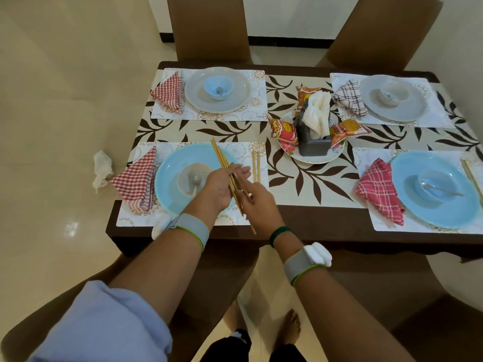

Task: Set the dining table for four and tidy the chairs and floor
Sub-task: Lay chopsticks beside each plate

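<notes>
A bundle of wooden chopsticks (221, 158) slants over the near-left blue plate (170, 165). My left hand (222, 186) holds the bundle from underneath, palm up. My right hand (257, 199) pinches the sticks near their lower end. A pair of chopsticks (256, 165) lies on the near-left placemat (235, 150), right of the plate. Another pair (470, 176) lies beside the near-right blue plate (433, 189). The two far settings have grey plates (235, 100) (413, 105) with bowls and no chopsticks in sight. Each setting has a folded checked napkin (136, 181).
A crumpled white tissue (102, 168) lies on the floor left of the table. In the table's middle a plate (313, 158) carries a tissue box (313, 131) and snack packets. Brown chairs (209, 30) stand at the far side and under my arms.
</notes>
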